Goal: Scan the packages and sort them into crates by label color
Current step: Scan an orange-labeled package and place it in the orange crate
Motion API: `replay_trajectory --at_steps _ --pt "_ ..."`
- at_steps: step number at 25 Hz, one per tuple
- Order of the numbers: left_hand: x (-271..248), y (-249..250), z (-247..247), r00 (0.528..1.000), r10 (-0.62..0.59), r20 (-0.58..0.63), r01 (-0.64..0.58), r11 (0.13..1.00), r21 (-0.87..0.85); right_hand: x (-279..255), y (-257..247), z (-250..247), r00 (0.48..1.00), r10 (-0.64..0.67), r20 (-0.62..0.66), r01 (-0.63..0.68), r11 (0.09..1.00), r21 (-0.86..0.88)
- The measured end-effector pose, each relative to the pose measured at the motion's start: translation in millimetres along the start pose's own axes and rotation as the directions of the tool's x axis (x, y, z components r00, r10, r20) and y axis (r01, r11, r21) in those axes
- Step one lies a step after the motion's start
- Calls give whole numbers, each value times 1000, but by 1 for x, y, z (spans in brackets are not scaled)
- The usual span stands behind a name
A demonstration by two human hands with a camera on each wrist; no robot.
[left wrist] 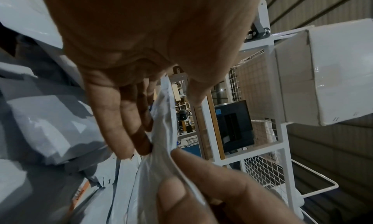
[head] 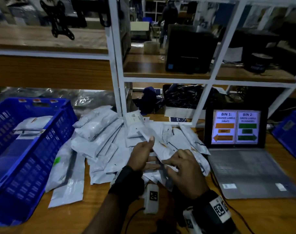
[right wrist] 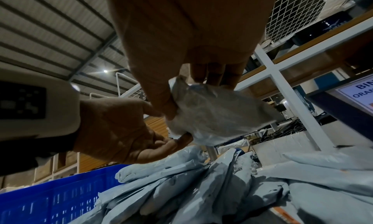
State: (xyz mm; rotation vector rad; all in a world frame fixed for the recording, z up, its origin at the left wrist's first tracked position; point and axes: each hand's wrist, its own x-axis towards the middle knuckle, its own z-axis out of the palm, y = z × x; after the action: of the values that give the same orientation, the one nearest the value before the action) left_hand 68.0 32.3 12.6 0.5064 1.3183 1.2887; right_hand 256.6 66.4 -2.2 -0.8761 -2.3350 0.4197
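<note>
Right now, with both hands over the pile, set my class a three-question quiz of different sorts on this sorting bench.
1. True or false: both hands hold the same grey package.
2. On the laptop screen, Bin 1 takes which label colour? A green, B orange, C blue.
3. Fill in: the blue crate beside the pile already holds ____.

Key: 1 true: left hand and right hand both grip it. 2 B. 3 packages.

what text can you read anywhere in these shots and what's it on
"BIN 1: ORANGE LABELS (ekart)": left panel of the laptop screen.
"BIN 2: GREEN LABELS": right panel of the same screen; the bracketed line below is too blurred.
Text in the screen's coloured boxes and arrows: unreadable.
Labels on the packages and stickers on the left blue crate: too small and blurred.
</note>
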Motion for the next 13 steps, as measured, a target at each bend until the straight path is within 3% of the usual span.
replay_trajectory --at_steps 4,7,9,10,13 --pt "7 -4 13 987 92 -128 -93 996 3 -6 16 -16 998 -5 62 2 999 47" --pt "14 -8 15 971 190 -147 -187 982 34 -7 18 -30 984 158 -83 -145 978 147" --pt "13 -5 20 972 183 -148 -187 982 -14 -5 29 -32 905 375 -202 -342 922 183" --pt "12 -3 24 976 172 -136 -179 983 -36 -4 36 -34 854 489 -176 -455 868 200" --pt "8 0 32 981 187 -59 -190 980 -61 -1 58 -31 765 640 73 -593 656 468"
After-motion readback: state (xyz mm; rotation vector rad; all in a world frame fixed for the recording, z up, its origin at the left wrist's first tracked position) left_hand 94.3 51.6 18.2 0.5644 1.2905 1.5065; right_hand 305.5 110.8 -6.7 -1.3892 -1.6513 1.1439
